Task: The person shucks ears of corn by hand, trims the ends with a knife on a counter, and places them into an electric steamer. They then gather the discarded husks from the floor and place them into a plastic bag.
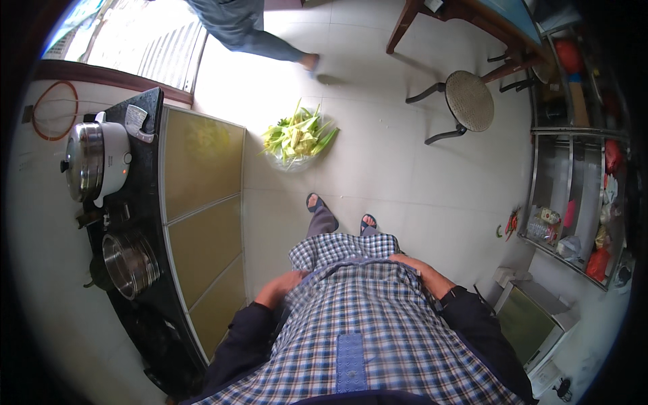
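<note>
My left hand (289,280) is at the left side of the checked apron (354,298), its fingers hidden by the cloth. On the other side, my right hand (403,259) rests against the apron's edge at waist height, and its fingertips are out of sight too. Whether either hand grips the fabric cannot be made out. On the tiled floor ahead of my sandalled feet lies a heap of corn husks and ears (298,134) on a clear plastic bag (293,162).
Along the left runs a black counter (152,167) with a lidded electric pot (96,159), a cleaver (136,121) and stacked steel pots (130,266). A round stool (470,101), wooden table (455,7) and metal rack (557,132) stand right. Another person's leg (273,45) is near the doorway.
</note>
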### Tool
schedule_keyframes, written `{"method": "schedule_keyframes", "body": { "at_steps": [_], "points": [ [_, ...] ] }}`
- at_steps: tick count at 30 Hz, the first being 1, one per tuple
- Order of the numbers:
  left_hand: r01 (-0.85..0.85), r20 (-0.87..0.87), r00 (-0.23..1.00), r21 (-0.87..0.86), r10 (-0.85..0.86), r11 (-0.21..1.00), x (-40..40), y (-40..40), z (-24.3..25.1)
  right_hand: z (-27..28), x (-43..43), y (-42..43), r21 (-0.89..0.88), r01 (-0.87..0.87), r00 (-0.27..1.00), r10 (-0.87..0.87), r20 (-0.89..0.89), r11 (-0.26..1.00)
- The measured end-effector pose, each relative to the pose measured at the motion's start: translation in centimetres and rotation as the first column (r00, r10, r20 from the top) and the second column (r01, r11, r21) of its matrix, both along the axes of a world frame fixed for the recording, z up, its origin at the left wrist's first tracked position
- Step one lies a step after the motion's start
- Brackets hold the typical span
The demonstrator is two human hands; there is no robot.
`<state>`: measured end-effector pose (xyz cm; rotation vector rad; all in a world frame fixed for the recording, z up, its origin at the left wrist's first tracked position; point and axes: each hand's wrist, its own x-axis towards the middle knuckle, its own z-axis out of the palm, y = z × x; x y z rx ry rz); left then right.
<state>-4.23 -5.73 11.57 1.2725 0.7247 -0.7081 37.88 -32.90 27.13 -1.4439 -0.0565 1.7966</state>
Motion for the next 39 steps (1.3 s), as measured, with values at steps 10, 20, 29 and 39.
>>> {"method": "schedule_keyframes", "body": {
  "at_steps": [10, 20, 29, 39],
  "points": [
    [0.024, -0.081, 0.996, -0.285, -0.049, 0.958, -3.5, 0.0, 5.3, -14.9, 1.5, -9.7, -0.208, -0.489, 0.872, 0.472, -0.128, 0.847],
    [-0.449, -0.552, 0.811, -0.373, 0.195, 0.812, -8.1, -5.3, 4.5, -17.8, 11.0, -7.6, -0.196, -0.705, 0.647, 0.505, -0.571, 0.681],
    [-0.410, -0.579, 0.780, -0.185, 0.238, 0.893, -7.7, 0.2, -4.4, -32.2, 23.2, -0.5, -0.094, -0.938, 0.313, 0.697, -0.645, 0.334],
    [-0.628, -0.019, 0.722, 0.402, 0.692, 0.667, 6.0, 20.9, -22.3, -60.2, 31.2, 16.6, -0.528, -0.758, -0.063, 0.763, 0.644, 0.383]
  ]
}}
